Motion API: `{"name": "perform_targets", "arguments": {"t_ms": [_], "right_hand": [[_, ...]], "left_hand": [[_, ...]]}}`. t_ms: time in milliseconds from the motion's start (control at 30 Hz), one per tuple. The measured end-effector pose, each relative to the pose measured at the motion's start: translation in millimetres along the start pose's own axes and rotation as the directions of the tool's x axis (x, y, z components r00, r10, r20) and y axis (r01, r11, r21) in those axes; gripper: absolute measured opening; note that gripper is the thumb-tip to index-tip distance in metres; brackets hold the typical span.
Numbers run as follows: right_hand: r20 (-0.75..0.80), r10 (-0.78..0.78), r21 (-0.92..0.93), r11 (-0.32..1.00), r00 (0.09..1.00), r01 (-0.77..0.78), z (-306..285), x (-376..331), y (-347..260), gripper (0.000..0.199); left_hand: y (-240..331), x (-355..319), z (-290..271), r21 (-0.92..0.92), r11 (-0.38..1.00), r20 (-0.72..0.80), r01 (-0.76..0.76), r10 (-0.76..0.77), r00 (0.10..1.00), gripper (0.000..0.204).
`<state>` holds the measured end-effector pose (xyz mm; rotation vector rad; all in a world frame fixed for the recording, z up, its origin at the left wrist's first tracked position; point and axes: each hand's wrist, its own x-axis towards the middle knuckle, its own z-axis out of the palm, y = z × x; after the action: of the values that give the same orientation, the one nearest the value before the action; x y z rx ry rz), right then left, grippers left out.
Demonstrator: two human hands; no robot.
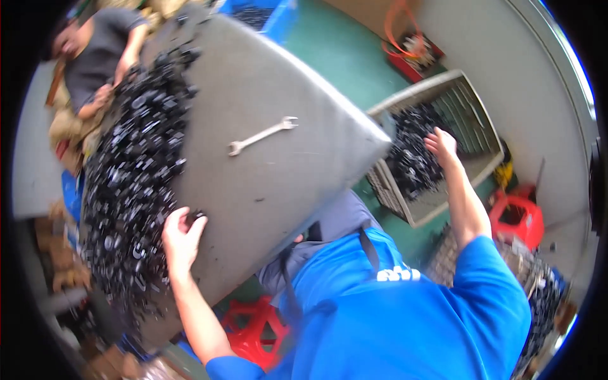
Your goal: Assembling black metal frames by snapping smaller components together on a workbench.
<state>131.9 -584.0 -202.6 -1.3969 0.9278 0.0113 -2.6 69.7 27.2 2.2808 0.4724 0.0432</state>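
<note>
A wide heap of small black parts (136, 158) covers the left side of a grey tabletop (253, 190). At the heap's right edge is my left hand (180, 242), thumb and fingers curled around a small black part (195, 217) whose exact kind is blurred. Over to the right, my right hand (443, 147) reaches above a grey plastic crate (472, 104). Its fingers are stretched out, and I see nothing in them. More black parts of the same look lie in the crate (411, 177) below that hand. An open-ended wrench (263, 135) lies on the tabletop between my hands.
Across the heap sits another person (98, 60) in a dark shirt, hands at the parts. A blue bin (278, 22) stands beyond the table. Red stools (253, 332) are under the near edge and at right (516, 218). A red box (418, 60) sits by the wall.
</note>
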Motion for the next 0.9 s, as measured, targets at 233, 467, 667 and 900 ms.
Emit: {"name": "perform_targets", "arguments": {"t_ms": [233, 467, 667, 900], "right_hand": [[0.057, -0.745, 0.047, 0.667, 0.664, 0.744, 72, -57, -121, 0.019], [0.621, -0.712, 0.108, 0.492, 0.328, 0.864, 255, -203, -196, 0.020], [0.779, -0.602, 0.039, 0.324, 0.174, 0.945, 392, -244, -188, 0.058], [0.853, -0.252, -0.044, 0.838, 0.457, 0.544, 507, -225, -201, 0.057]], "left_hand": [[22, -6, 20, 0.055, 0.980, -0.050, -0.193, 0.196, 0.979, 0.039], [-9, -4, 72, -0.134, 0.933, -0.431, -0.333, 0.248, 0.868, 0.025], [-5, -2, 78, -0.280, 0.900, -0.487, -0.335, 0.167, 0.857, 0.024], [-11, 3, 79, -0.352, 0.877, -0.503, -0.327, 0.117, 0.856, 0.027]]}}
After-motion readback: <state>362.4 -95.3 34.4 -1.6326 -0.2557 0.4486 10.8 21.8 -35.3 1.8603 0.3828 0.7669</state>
